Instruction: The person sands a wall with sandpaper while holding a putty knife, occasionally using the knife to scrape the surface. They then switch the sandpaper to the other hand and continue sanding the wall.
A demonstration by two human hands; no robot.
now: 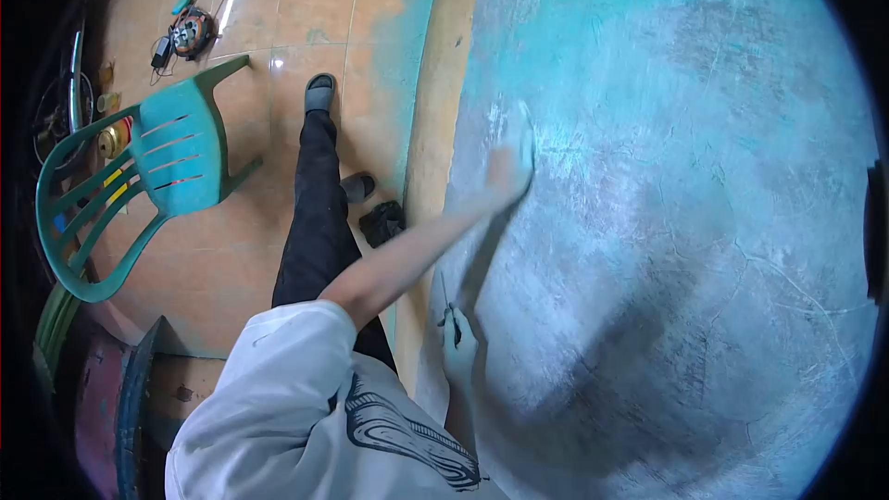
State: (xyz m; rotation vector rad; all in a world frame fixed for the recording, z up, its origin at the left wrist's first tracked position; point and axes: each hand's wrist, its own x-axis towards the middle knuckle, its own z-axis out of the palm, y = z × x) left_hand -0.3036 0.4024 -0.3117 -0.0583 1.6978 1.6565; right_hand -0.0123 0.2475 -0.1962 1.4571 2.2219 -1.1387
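My left hand (505, 171) reaches across to the painted wall (648, 204); motion smears its fingers. A thin, flat, pale-edged tool (528, 143) shows at that hand, up against the wall surface; its exact kind is too blurred to tell. Lower down and closer to my body, my right hand (459, 347) is closed around a thin tool with a narrow blade-like end (444, 292), seen nearly edge-on. The wall has uneven turquoise and grey-white patches, with fine cracks at the right.
A green plastic chair (181, 153) stands on the orange tiled floor (287, 250) at the left. Behind it are a corded device (192, 32), a gold-coloured can (113, 139) and a wheel (60, 120). A dark bundle (382, 222) lies beside my feet, against the wall's base.
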